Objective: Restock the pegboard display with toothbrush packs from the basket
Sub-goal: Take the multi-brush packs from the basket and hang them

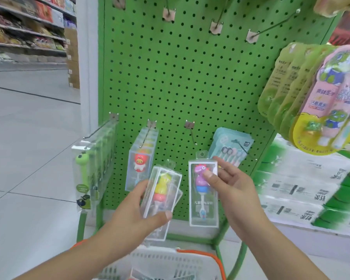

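Note:
A green pegboard (pixel 180 77) stands in front of me. My right hand (pixel 228 182) pinches a clear toothbrush pack (pixel 202 205) with a purple dinosaur handle, held upright just below an empty peg hook (pixel 192 132). My left hand (pixel 135 211) grips a stack of clear packs, the top one (pixel 162 190) with a yellow and pink figure. A white basket (pixel 170 263) with an orange handle sits below, its contents mostly hidden.
On the lower hooks hang frog packs (pixel 89 168) at the left, red-pig packs (pixel 140 158) and a teal multi-brush pack (pixel 230 146). Upper hooks (pixel 216 25) are bare. Frog toothpaste cards (pixel 315 98) hang at the right above stacked tissue packs (pixel 303 190).

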